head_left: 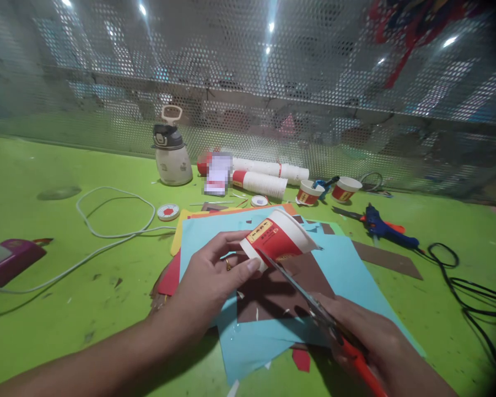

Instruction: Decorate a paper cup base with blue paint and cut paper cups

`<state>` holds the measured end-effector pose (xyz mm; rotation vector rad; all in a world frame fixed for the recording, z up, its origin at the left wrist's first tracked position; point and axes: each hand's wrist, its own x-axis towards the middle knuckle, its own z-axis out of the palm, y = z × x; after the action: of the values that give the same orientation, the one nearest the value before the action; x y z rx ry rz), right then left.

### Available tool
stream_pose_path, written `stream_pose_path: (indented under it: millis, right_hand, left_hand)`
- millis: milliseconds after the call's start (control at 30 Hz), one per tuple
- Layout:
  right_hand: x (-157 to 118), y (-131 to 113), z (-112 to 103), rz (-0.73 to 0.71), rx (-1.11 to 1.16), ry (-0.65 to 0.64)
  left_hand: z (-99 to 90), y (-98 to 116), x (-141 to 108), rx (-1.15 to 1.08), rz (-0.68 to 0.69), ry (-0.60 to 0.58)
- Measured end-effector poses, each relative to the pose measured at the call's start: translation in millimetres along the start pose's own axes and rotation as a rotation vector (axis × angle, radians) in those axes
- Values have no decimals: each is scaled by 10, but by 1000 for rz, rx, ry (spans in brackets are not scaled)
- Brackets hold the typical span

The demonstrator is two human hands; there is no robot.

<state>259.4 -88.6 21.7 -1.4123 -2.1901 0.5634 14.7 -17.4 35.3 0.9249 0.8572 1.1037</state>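
A red-and-white paper cup (287, 234) lies tilted in my left hand (219, 267), its wide rim to the upper right and its base in my fingers. A ring shows on that hand. My right hand (355, 331) is wrapped round scissors (310, 300) with red handles. The blades reach up and left to the cup's side near the base; whether they cut into it I cannot tell. Beneath both hands lie light blue paper sheets (359, 275) and a brown sheet (273, 309), with small white scraps on them.
Stacked paper cups (262, 183), a phone (218, 175) and a bottle (173, 160) stand at the back. Two cups, one cup (310, 193) holding a blue-handled tool, sit back right. A blue glue gun (388, 229) with black cord (458, 281) lies right; a white cable (119, 237) loops left.
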Motion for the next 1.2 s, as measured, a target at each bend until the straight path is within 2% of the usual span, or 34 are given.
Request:
stream_pose_path:
  millis: [100, 333, 500, 633, 900, 1067, 1200]
  right_hand:
    - [-1, -14, 1, 58, -9, -133]
    - [29, -11, 12, 29, -17, -117]
    - [12, 70, -1, 66, -51, -152]
    - [-1, 99, -8, 62, -47, -177]
    - [-61, 149, -1, -3, -198, -100]
    - [-47, 97, 4, 38, -117, -138]
    - [-38, 81, 20, -6, -101, -43]
  left_hand:
    - [9, 7, -8, 2, 3, 18]
    - [-11, 35, 30, -119, -51, -19]
    - [-50, 23, 52, -40, -30, 15]
    - [-71, -4, 50, -14, -50, -15]
    - [-95, 5, 71, 49, -42, -56]
    - [-66, 42, 61, 49, -43, -51]
    - [-60, 39, 52, 62, -56, -32]
